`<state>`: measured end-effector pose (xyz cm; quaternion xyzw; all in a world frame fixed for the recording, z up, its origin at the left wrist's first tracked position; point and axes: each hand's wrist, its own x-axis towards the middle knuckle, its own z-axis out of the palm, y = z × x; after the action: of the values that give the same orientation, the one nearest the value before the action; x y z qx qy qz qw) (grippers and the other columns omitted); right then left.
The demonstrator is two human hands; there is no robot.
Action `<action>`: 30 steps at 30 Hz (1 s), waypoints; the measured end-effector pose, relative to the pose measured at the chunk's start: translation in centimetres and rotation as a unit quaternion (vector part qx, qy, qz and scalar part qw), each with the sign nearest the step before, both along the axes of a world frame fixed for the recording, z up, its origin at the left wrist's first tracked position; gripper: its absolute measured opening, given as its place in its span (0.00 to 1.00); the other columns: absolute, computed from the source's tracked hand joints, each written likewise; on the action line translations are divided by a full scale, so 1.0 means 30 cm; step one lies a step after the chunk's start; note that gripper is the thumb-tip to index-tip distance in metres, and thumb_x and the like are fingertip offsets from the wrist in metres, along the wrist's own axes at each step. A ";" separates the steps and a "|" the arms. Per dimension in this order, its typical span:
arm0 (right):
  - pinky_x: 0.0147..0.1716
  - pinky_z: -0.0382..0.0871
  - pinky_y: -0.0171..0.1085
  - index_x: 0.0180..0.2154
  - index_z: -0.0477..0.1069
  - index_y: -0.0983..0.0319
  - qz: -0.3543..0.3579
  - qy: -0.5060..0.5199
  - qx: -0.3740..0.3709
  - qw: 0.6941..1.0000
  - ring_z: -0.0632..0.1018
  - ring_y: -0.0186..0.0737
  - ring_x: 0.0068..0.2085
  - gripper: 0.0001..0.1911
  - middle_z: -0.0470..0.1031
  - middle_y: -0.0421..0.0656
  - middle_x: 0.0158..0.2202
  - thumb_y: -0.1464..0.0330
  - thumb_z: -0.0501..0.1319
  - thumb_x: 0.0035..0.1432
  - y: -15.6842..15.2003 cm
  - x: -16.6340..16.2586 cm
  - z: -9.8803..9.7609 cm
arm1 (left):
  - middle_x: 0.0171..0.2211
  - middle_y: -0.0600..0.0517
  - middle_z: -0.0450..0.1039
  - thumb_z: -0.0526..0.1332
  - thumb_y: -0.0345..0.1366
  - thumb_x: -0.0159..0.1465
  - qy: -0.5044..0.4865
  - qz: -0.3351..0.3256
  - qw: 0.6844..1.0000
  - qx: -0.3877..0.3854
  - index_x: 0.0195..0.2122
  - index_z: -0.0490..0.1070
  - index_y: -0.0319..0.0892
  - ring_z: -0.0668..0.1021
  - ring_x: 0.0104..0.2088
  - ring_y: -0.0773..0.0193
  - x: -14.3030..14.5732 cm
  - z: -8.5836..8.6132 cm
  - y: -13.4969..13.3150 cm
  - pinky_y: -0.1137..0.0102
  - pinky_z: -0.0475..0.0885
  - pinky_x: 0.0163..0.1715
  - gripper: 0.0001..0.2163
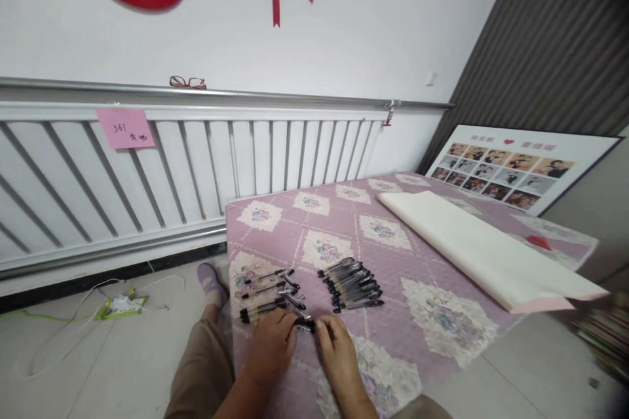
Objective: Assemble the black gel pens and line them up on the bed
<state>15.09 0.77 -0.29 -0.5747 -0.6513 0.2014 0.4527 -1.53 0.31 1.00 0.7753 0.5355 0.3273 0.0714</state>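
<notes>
Both my hands rest on a purple quilted mat [432, 262] at its near edge. My left hand [273, 344] and my right hand [335, 346] are closed on the two ends of one black pen [305, 325] held between them. Just beyond my left hand lie a few loose pens and caps [269, 291]. To the right of those sits a neat row of several capped black pens [352, 285].
A long cream roll of paper [484, 252] lies across the mat's right side. A white radiator [196, 170] with a pink note [124, 127] runs along the wall. A framed photo board [511, 167] leans at the right. My leg and purple slipper [210, 278] are on the floor, near a power strip [120, 306].
</notes>
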 end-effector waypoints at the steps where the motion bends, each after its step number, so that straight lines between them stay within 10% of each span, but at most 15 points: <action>1: 0.37 0.67 0.38 0.31 0.70 0.59 0.005 0.003 -0.004 1.000 0.74 0.42 0.35 0.14 0.74 0.43 0.31 0.61 0.51 0.62 -0.003 0.001 0.006 | 0.34 0.51 0.70 0.54 0.28 0.61 0.010 -0.005 1.000 0.005 0.40 0.71 0.45 0.73 0.37 0.60 0.003 -0.001 -0.002 0.65 0.69 0.39 0.10; 19: 0.28 0.61 0.33 0.20 0.64 0.59 0.045 -0.060 0.009 0.997 0.71 0.37 0.27 0.18 0.69 0.38 0.21 0.60 0.53 0.60 0.003 -0.005 -0.014 | 0.37 0.52 0.70 0.55 0.32 0.65 0.110 -0.053 0.992 -0.011 0.41 0.70 0.46 0.71 0.40 0.59 0.010 -0.044 0.006 0.62 0.65 0.42 0.07; 30: 0.35 0.66 0.35 0.33 0.71 0.59 0.092 0.037 -0.036 0.994 0.74 0.39 0.34 0.05 0.74 0.41 0.30 0.68 0.58 0.53 -0.003 0.007 0.023 | 0.38 0.52 0.71 0.54 0.32 0.66 0.110 -0.055 0.992 -0.029 0.41 0.70 0.46 0.71 0.41 0.59 0.011 -0.059 0.011 0.61 0.64 0.44 0.07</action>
<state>15.31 0.69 0.40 -0.5207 -0.6761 0.2867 0.4354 -1.19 0.64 -0.75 0.8324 0.5060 0.2200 0.0522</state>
